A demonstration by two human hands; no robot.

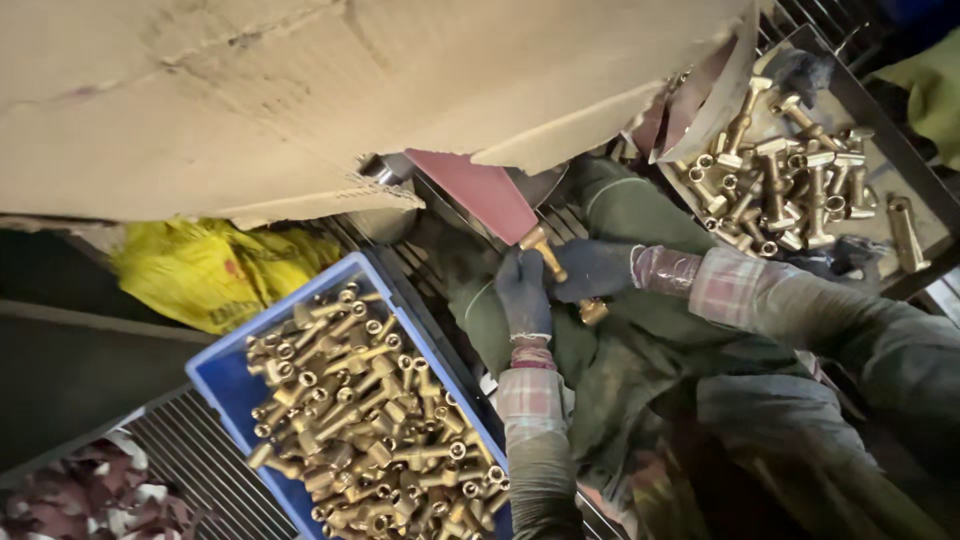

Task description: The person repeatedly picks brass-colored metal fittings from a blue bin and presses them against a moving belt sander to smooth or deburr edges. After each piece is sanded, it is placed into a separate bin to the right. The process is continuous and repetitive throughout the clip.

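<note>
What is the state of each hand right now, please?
Left hand: closed, dark glove gripping the long golden brass fitting.
Right hand: closed on the same fitting, near its lower end.

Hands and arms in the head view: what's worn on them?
Both hands wear dark blue-grey knit gloves: left hand, right hand. Pink-and-grey plaid shirt cuffs show at both wrists. Over them are dull olive-grey jacket sleeves, worn and grimy. No cables or markings visible.

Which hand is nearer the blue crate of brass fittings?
Left. The left hand sits just beside the blue crate's upper right edge; the right hand is farther right, both gripping one brass fitting.
</note>
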